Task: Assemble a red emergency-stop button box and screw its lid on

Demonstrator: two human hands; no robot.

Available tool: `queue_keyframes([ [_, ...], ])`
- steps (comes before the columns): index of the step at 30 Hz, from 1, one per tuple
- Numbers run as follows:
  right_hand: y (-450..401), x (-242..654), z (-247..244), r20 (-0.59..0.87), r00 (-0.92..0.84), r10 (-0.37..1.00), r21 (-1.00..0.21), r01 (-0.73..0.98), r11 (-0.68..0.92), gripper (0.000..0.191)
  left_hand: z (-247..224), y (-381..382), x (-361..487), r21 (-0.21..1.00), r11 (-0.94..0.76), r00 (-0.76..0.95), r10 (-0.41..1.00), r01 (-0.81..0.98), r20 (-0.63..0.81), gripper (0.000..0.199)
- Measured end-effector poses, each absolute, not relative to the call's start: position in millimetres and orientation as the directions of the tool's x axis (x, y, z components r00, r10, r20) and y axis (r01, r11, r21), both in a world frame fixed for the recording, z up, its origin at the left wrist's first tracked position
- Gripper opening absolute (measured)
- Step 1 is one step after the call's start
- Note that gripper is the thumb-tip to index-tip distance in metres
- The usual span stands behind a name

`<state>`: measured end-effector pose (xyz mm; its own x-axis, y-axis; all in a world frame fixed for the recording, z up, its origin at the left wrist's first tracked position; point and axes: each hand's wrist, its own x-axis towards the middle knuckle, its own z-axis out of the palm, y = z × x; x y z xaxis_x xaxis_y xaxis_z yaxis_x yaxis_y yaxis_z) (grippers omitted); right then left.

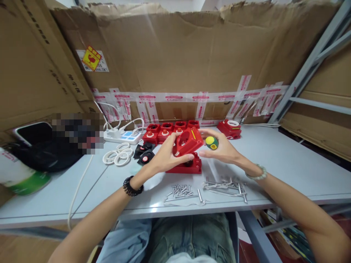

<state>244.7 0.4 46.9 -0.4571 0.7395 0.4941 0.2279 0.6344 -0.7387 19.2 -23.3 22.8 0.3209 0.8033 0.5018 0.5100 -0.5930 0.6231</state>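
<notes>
My left hand (170, 152) grips a red plastic housing cover (189, 140) with a round opening and a yellow label strip, tilted above the table. Directly below it lies a red housing base (181, 169), partly covered by my left hand and the cover. In my right hand (223, 149) is a screwdriver with a green and yellow handle (211, 143), its butt end facing me; the shaft is hidden. The right fingertips are at the cover's right edge, and whether they touch it I cannot tell. Loose screws (181, 190) lie nearer to me.
Several red housings (166, 131) stand at the back, another red unit (229, 129) right of them. White rings (117, 155), black parts with red buttons (145, 157) and a power strip (123, 136) are on the left. Metal rods (226, 186) lie near the front edge.
</notes>
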Motion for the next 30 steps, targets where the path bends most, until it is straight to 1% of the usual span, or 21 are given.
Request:
queue_keyframes([
  [3,-7.1,236.8,42.9,0.512,-0.463,0.723,-0.767,0.132,0.628,0.060,18.8,-31.3,29.5,0.665,-0.607,0.340,0.795,0.435,0.503,0.067],
  [5,-10.8,235.2,42.0,0.520,-0.476,0.710,-0.770,0.099,0.630,0.061,19.8,-34.8,32.2,0.655,-0.617,0.369,0.787,0.436,0.495,0.067],
  [8,-13.9,238.4,45.7,0.555,-0.457,0.696,-0.751,0.085,0.655,0.063,30.5,-36.9,24.2,0.554,-0.678,0.406,0.734,0.483,0.545,0.065],
  [10,-14.5,242.6,50.5,0.578,-0.418,0.701,-0.748,0.073,0.660,0.059,41.2,-37.3,8.1,0.471,-0.691,0.382,0.708,0.548,0.594,0.052],
  [12,-14.9,246.6,55.3,0.592,-0.372,0.715,-0.751,0.067,0.657,0.054,49.1,-37.3,-17.5,0.343,-0.630,0.325,0.704,0.697,0.632,0.038],
  [13,-15.0,248.1,57.2,0.596,-0.351,0.722,-0.752,0.072,0.656,0.053,50.2,-37.1,-33.6,0.277,-0.576,0.317,0.720,0.769,0.617,0.036],
  [15,-15.4,249.9,59.5,0.600,-0.322,0.732,-0.750,0.092,0.655,0.050,45.2,-36.5,-70.2,0.188,-0.454,0.302,0.796,0.871,0.526,0.038],
  [18,-15.9,249.9,59.6,0.596,-0.304,0.743,-0.753,0.107,0.649,0.051,23.5,-36.2,-124.3,0.095,-0.267,0.218,0.909,0.959,0.355,0.051],
  [20,-15.7,249.4,58.5,0.595,-0.300,0.745,-0.756,0.106,0.646,0.052,7.6,-38.1,-150.6,0.072,-0.221,0.194,0.941,0.973,0.276,0.057],
  [23,-14.5,249.5,56.5,0.599,-0.302,0.741,-0.750,0.112,0.652,0.053,-5.6,-44.7,-168.8,0.083,-0.203,0.178,0.954,0.976,0.243,0.058],
  [26,-13.1,250.3,55.1,0.600,-0.298,0.742,-0.746,0.126,0.654,0.055,-3.5,-53.1,-169.2,0.102,-0.205,0.175,0.954,0.973,0.242,0.048],
  [28,-12.3,250.7,54.4,0.597,-0.292,0.747,-0.748,0.135,0.650,0.057,1.9,-57.5,-166.3,0.140,-0.206,0.172,0.959,0.968,0.226,0.041],
  [30,-11.6,251.0,53.7,0.594,-0.295,0.749,-0.750,0.134,0.648,0.059,6.9,-60.0,-164.1,0.182,-0.198,0.159,0.965,0.963,0.210,0.037],
])
